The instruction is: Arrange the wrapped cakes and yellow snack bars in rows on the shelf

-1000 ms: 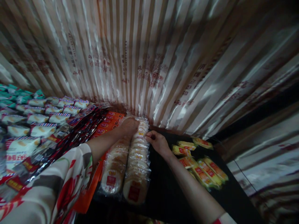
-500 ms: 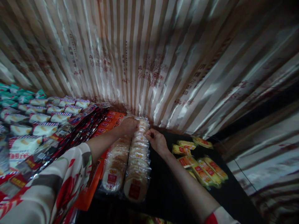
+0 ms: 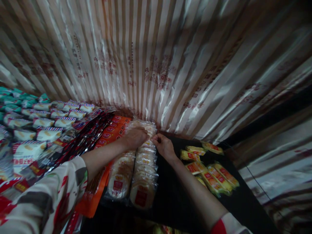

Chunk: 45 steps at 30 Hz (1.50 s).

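Two long rows of round, flat cakes in clear wrappers lie overlapped on the black table: a left row (image 3: 118,185) and a right row (image 3: 142,191), each with red labels at the front. My left hand (image 3: 136,137) reaches across the left row, its bent fingers together on a wrapped cake near the far end of the right row. From the other side, my right hand (image 3: 164,148) pinches the wrapper edge at about the same spot, thumb and forefinger forming a small loop. The fingertips of both hands are small and dim.
Yellow snack packs (image 3: 212,178) lie on the black table (image 3: 175,195) to the right. An orange printed package (image 3: 110,133) and dark glossy packs (image 3: 90,130) are on the left, beyond them many white pouches (image 3: 50,133) and green ones (image 3: 26,103). Striped sheeting (image 3: 136,65) hangs behind.
My left hand has come nearer along the right row, uncovering the far end of the left row. My right hand stays nearly where it was.
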Motion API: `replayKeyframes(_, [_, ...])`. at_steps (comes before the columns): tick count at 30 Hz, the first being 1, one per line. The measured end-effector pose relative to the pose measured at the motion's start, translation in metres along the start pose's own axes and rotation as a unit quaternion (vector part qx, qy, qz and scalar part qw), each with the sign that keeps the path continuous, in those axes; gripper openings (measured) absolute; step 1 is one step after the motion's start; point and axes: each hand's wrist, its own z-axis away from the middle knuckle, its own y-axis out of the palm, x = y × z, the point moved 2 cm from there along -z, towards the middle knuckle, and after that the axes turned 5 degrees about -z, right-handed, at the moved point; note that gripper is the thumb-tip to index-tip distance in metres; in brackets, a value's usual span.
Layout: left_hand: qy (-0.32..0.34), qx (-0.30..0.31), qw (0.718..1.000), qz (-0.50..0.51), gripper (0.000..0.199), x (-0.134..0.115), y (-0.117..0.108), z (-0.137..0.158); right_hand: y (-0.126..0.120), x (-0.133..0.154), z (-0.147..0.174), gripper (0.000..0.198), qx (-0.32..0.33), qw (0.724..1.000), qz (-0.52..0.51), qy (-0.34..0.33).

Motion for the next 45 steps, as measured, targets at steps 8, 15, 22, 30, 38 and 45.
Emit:
replayKeyframes(8, [-0.002,-0.007,1.000,-0.017,0.020,-0.001,0.001,-0.001,-0.010,0.004,0.013,0.024,-0.048,0.999,-0.013,-0.013])
replayKeyframes(15, [-0.007,-0.007,0.999,-0.033,0.020,-0.003,0.003,0.000,-0.013,-0.002,0.030,0.025,0.048,0.998,-0.048,-0.006])
replayKeyframes(22, [-0.004,-0.003,0.999,-0.044,0.017,-0.001,0.008,0.000,-0.004,-0.008,0.023,0.020,0.117,0.984,-0.133,-0.004])
replayKeyframes(30, [-0.035,0.009,0.999,0.010,0.014,-0.002,0.000,0.004,-0.001,0.003,0.024,0.015,0.059,0.996,-0.060,0.005])
replayKeyframes(38, [-0.029,-0.014,0.999,0.009,0.021,-0.001,0.001,0.007,-0.004,0.009,0.023,0.015,0.034,0.999,-0.012,0.033])
replayKeyframes(45, [-0.042,-0.006,0.999,0.017,0.012,-0.001,0.003,0.005,0.000,0.006,0.021,0.014,0.028,0.999,-0.028,0.038])
